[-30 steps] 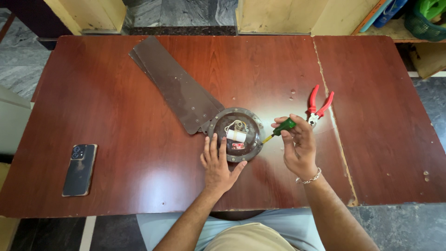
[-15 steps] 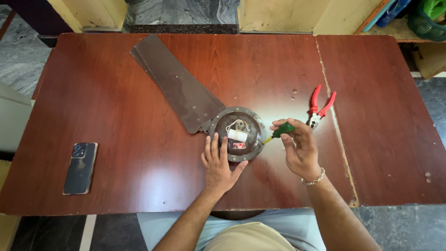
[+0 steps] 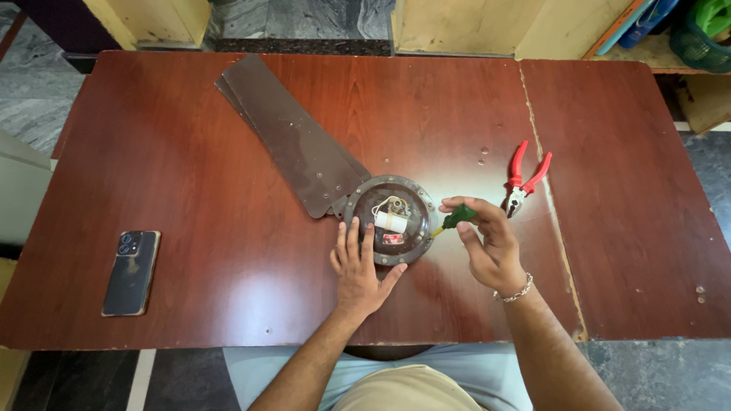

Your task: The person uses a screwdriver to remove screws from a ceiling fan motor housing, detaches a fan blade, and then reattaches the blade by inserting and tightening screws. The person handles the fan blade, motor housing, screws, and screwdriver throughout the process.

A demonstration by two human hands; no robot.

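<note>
head view: hands at a round dark brown fan motor housing [image 3: 388, 219] on a reddish wooden surface [image 3: 190, 183].
right hand [image 3: 487, 240] grip clenched on a green-handled screwdriver [image 3: 455, 219], tip hidden at the rim; left hand [image 3: 356, 270] flat, released, covering the near edge.

Phone [image 3: 131, 273]: lower left of frame, dark rectangle lying screen-down. Label [image 3: 391, 238]: small red-and-white rectangle, centre, inside round motor housing [image 3: 388, 220].

I am seeing even, bright daylight falling across the bench [image 3: 190, 152]. A soft pale glare is spreading over its glossy surface near my left hand [image 3: 359, 268] and beside my right hand [image 3: 487, 245]. Shadows are lying short and faint. Focus is holding sharp throughout; the bench edges are bowing slightly toward the frame corners.
</note>
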